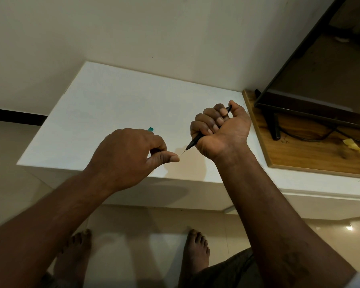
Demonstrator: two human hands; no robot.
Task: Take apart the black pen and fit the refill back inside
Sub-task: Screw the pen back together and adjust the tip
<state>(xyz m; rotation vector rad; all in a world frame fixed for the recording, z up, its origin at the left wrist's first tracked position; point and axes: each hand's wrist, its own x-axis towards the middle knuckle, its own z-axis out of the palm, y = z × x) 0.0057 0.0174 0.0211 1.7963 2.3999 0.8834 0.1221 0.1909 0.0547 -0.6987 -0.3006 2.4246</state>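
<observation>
Black pen [196, 139] is above the white table [104, 104], clamped in the right hand [220, 129] fist, nose aimed at the left hand [129, 154]. Left thumb & forefinger pinch the thin refill [182, 153] tip poking out. Prob. the refill step, in or out unclear; next move needs a straight slide along the barrel axis w/o bending.

Right hand [220, 129] grips the black pen [193, 142] in a fist, tip angled down-left. Left hand [129, 156] pinches the thin refill [181, 154] protruding from that tip, above the white table [112, 100].
</observation>
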